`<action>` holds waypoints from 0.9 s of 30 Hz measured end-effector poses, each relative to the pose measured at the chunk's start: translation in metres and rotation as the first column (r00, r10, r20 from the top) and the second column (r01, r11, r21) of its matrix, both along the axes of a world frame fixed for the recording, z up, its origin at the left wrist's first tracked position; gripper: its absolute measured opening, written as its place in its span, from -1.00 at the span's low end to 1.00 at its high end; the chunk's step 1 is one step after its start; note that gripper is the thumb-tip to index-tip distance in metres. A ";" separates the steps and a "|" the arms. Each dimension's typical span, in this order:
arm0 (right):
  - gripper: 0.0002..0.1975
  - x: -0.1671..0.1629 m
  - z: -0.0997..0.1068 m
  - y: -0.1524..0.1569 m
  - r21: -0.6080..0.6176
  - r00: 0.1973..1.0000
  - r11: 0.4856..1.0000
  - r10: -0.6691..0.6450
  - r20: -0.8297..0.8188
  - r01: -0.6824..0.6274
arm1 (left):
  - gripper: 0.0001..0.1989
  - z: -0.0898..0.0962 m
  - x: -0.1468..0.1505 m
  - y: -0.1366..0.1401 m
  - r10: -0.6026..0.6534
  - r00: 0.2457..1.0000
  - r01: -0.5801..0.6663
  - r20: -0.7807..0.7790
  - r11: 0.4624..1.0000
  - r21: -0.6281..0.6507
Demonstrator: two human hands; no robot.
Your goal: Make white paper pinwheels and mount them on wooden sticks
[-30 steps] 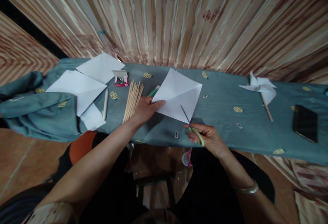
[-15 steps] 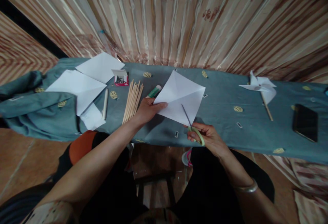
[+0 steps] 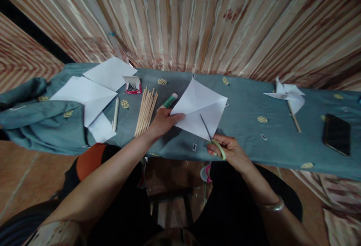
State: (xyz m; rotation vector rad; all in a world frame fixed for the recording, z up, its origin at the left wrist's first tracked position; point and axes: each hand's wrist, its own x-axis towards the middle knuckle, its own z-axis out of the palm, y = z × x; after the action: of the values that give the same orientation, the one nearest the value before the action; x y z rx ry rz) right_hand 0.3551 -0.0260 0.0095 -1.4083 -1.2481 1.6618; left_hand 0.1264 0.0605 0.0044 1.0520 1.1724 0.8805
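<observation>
The left hand (image 3: 164, 122) pinches the creased paper square (image 3: 194, 101), apparently steadying it for the green-handled scissors (image 3: 211, 139) gripped in the right hand (image 3: 231, 151).

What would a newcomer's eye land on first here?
Most likely the white paper sheet at the centre, held by the left hand, with the green-handled scissors in the right hand at its near corner. Next, probably the white pinwheel on the right side of the blue-green cloth, left of the dark phone.
</observation>
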 end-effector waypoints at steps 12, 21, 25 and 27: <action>-0.53 -0.002 0.005 0.001 -0.067 0.999 0.997 -0.047 0.005 0.047 | -0.75 0.001 0.001 -0.001 0.012 1.000 -0.012 -0.007 1.000 -0.022; -0.54 -0.001 0.000 0.000 -0.096 0.995 0.991 -0.099 -0.021 0.097 | -0.77 0.001 0.002 -0.002 0.016 1.000 -0.017 -0.012 1.000 -0.018; -0.54 -0.002 0.000 -0.001 -0.109 0.992 0.988 -0.115 -0.040 0.110 | -0.77 0.000 0.003 -0.001 0.011 1.000 -0.011 -0.017 1.000 -0.016; -0.54 -0.003 -0.001 -0.001 -0.105 0.992 0.988 -0.116 -0.042 0.111 | -0.77 -0.001 0.003 -0.002 0.006 1.000 -0.006 -0.012 1.000 -0.019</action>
State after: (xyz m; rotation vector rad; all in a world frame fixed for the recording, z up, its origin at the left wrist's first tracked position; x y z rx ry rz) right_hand 0.3526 -0.0271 0.0082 -1.4642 -1.0488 1.6918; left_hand 0.1294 0.0588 0.0039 1.0398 1.1923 0.8672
